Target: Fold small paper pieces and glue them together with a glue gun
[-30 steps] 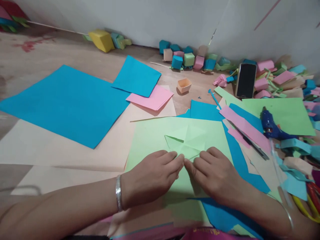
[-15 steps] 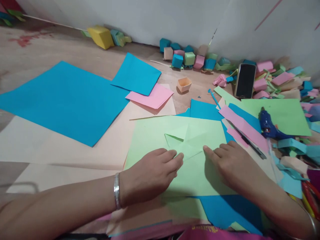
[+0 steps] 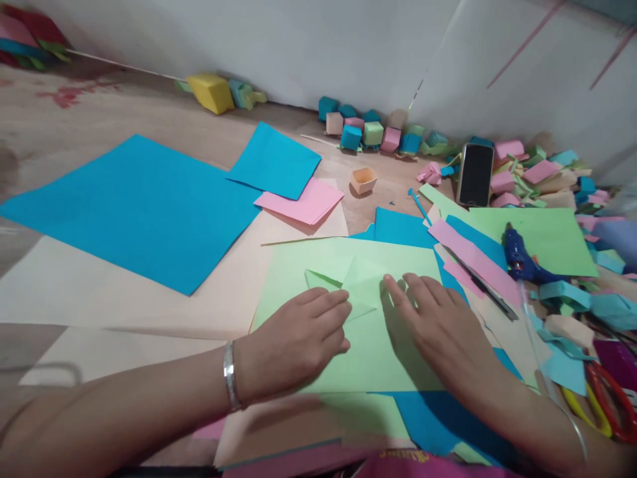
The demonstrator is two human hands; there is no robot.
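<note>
A small folded light green paper piece [image 3: 355, 285] lies on a larger light green sheet [image 3: 378, 352] in the middle. My left hand [image 3: 298, 342], with a silver bangle at the wrist, rests with its fingers curled, and the fingertips press the left side of the folded piece. My right hand [image 3: 438, 325] lies flat with fingers stretched out, and their tips touch the right side of the folded piece.
Big blue sheet [image 3: 134, 206], smaller blue sheet [image 3: 276, 159] and pink sheets [image 3: 303, 202] lie to the left. Several small paper cubes [image 3: 371, 133] line the wall. A phone [image 3: 475, 174], a blue glue gun [image 3: 517, 259], a knife [image 3: 490, 292], scissors [image 3: 610, 398] and scraps crowd the right.
My right hand slid from the piece's near tip out to the right, then came back flat onto its right side. The left hand stayed on the left side. The view shifted slightly.
</note>
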